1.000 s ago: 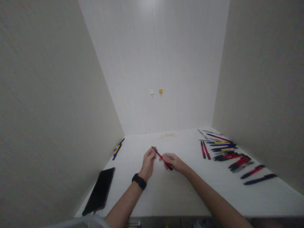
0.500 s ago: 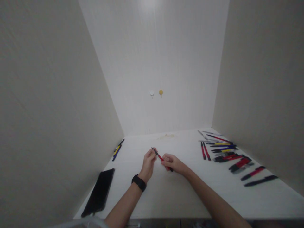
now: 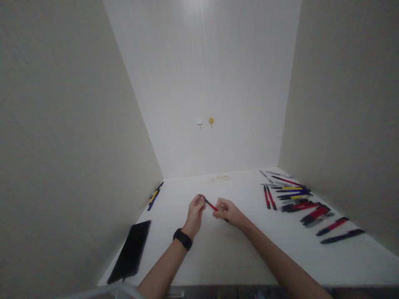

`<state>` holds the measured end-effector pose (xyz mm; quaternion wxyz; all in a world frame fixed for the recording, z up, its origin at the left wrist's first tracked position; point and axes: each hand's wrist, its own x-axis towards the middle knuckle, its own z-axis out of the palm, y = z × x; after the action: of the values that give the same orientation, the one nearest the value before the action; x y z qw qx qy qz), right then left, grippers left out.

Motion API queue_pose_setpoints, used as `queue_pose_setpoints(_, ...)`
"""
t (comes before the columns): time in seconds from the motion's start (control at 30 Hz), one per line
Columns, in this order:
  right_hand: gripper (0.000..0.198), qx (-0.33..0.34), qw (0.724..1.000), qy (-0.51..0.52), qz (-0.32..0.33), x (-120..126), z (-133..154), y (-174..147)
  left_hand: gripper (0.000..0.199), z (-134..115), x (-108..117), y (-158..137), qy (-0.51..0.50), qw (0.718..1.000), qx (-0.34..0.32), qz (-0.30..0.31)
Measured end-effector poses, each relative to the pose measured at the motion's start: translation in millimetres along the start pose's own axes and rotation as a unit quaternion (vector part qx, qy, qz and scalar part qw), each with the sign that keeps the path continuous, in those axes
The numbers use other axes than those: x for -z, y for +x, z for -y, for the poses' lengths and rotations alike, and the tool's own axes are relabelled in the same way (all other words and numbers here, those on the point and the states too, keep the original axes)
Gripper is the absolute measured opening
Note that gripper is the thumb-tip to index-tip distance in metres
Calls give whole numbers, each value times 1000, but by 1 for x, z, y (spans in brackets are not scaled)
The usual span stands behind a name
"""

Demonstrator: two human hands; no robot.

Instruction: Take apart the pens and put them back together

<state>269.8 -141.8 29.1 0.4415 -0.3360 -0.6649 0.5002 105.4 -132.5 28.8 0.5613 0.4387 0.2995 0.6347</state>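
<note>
Between my two hands, above the middle of the white table, is a red and black pen (image 3: 212, 205). My left hand (image 3: 195, 209) is closed on its dark front end, fingers pinching near the tip. Around the red rear part of the barrel, my right hand (image 3: 228, 212) is closed, and a short black end shows below the fingers. The pen slants from upper left to lower right. A black watch (image 3: 182, 239) is on my left wrist.
Many pens, red, black, yellow, blue and clear, lie along the right wall, with a red and black pair (image 3: 269, 197) nearest the middle. By the left wall are a few pens (image 3: 153, 197) and a black phone-like slab (image 3: 130, 251). Two hooks (image 3: 211, 121) hang on the back wall.
The pen has tilted a little flatter, its rear end rising slightly. My right hand has shifted slightly up and right along with it; my left hand stays nearly in place.
</note>
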Motion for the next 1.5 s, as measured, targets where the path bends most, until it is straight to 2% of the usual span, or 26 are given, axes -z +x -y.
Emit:
queue_pose_setpoints(0.17,38,32,999,5,-37,2,-1,4,23,-1,-1,0,-12,999,1,31)
queue_pose_setpoints(0.33,38,25,1000,-7,-12,3,4,2,32,1,1,1,-25,999,14,18)
queue_pose_setpoints(0.47,44,-4,999,-18,31,4,4,-1,24,0,0,1,-29,1000,4,12)
queue_pose_setpoints(0.57,43,-5,998,-15,59,3,2,-1,26,-1,-1,0,-10,1000,-2,9)
queue_pose_setpoints(0.73,33,-11,999,13,38,2,6,-2,28,-2,-2,-1,3,1000,0,14)
queue_pose_setpoints(0.97,33,2,1000,11,13,2,6,-1,34,0,0,0,-29,999,31,27)
queue_pose_setpoints(1.17,34,14,999,-25,16,3,2,2,29,2,2,3,-31,999,15,0)
queue_pose_setpoints(1.33,21,6,999,-42,0,2,1,0,27,1,2,4,-33,999,-13,-31)
queue_pose_setpoints(1.5,13,-10,998,-59,15,2,5,-5,30,-3,1,3,-49,997,-14,-50)
